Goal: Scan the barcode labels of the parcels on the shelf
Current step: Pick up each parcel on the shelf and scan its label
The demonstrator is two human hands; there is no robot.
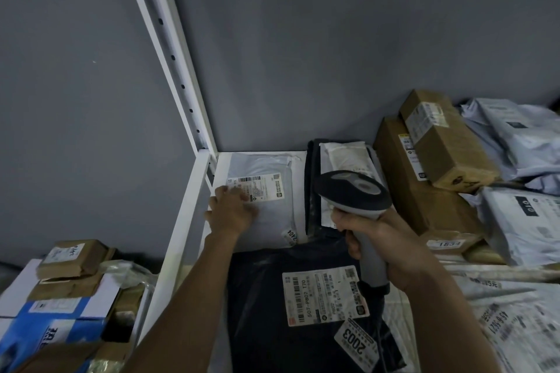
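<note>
So the parcel you're on is the flat pale grey plastic mailer bag [266, 191] lying in the back left corner of the white metal shelf [185, 221], right up against the upright post. Its white barcode label [260, 186] sits face up near the bag's left side, barcode strip along the top edge, plus a little numbered tag at the bag's near right corner. Your left hand [231, 210] is laid on the bag with the fingers stretched out fairly flat, fingertips covering the left end of that label. Your right hand [385, 248] has its fingers wrapped round the handle of the grey and black handheld barcode scanner [354, 197], whose head hangs over the shelf just right of the bag. Closer to you there's a dark navy plastic mailer bag [272, 312] with a big white label and a tag reading 2003. Behind the scanner a black bag with a white padded envelope on top leans near the wall. Off to the right are stacked brown cardboard boxes [439, 160] and a heap of light grey poly bags [515, 136], all labelled. Left of the shelf frame, lower down, sit small brown paper parcels on a blue and white carton [60, 312]. The wall behind is plain dark grey [303, 54].
</note>
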